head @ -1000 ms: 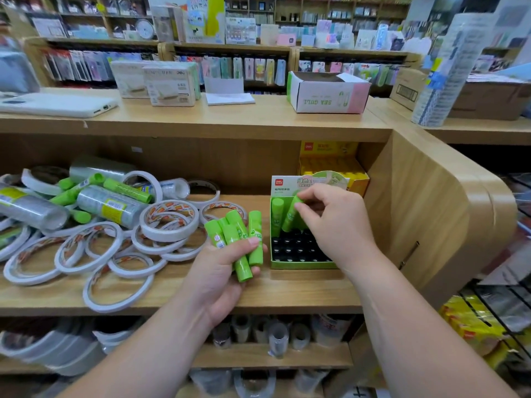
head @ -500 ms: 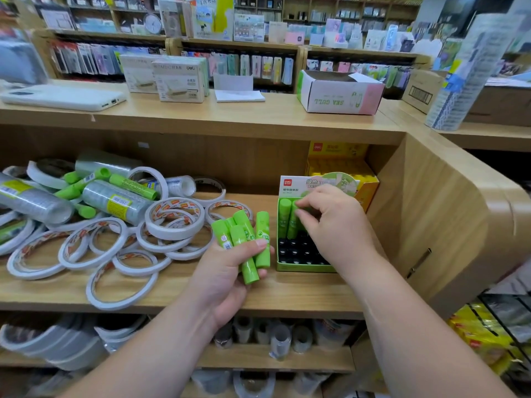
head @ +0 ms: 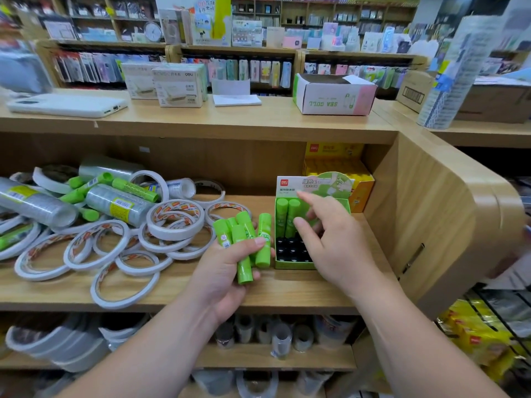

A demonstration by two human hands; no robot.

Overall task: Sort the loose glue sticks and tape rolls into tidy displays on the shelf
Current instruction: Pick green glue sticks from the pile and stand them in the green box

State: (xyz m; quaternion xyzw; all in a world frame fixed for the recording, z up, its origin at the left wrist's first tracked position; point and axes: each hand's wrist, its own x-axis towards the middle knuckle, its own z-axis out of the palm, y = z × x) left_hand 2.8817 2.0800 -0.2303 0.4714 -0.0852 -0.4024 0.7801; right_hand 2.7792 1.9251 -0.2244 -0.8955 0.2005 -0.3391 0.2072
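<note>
The left hand [head: 227, 272] squeezes a bunch of glue sticks [head: 244, 235] at 9 o'clock of the green box [head: 290, 265], where the right hand [head: 336, 248] hangs loose-fingered, holding nothing; the sticks look light, hard and smooth, so pinch one round its middle.

"SEA GULL", upside down: open box [head: 333, 103] far above left hand [head: 224, 271] gripping glue sticks [head: 244, 268] | red "deli": green display box [head: 313, 185] just right of grip | "deli": white carton [head: 184, 87] above-left of grip
</note>
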